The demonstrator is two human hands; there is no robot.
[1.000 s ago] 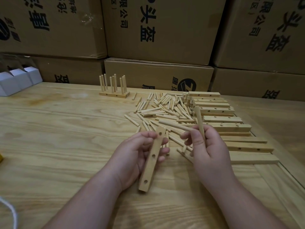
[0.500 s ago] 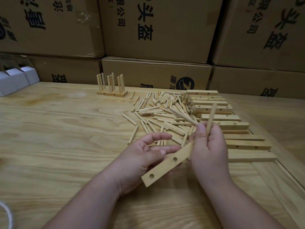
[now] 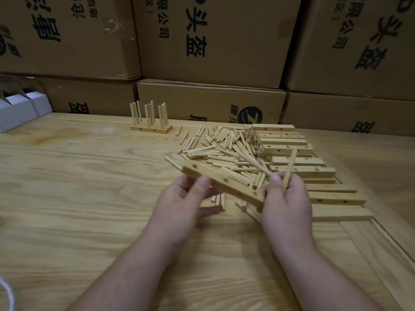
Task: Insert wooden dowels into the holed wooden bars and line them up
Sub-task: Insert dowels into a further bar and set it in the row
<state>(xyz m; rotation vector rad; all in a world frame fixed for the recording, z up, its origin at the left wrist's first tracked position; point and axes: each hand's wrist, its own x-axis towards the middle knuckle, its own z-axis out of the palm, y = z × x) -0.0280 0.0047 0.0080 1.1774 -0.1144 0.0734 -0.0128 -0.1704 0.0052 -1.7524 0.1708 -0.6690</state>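
A holed wooden bar (image 3: 221, 182) lies between my hands above the table, slanting from upper left to lower right. My left hand (image 3: 186, 203) holds its left half with thumb on top and fingers below. My right hand (image 3: 286, 198) touches the bar's right end and grips two dowels (image 3: 289, 167), one upright, one leaning left. A heap of loose dowels (image 3: 224, 149) lies behind the bar. Bare holed bars (image 3: 292, 149) are stacked and laid out to the right. At the back, bars with standing dowels (image 3: 150, 122) form a finished group.
Large cardboard boxes (image 3: 211, 41) wall off the back of the wooden table (image 3: 78, 198). Small white boxes (image 3: 20, 108) sit at the far left. A white cord (image 3: 9, 295) shows at the bottom left corner.
The bar has swung round in my left hand, its free end rising from lower left to upper left. My right hand stays at the bar's right end with its dowels.
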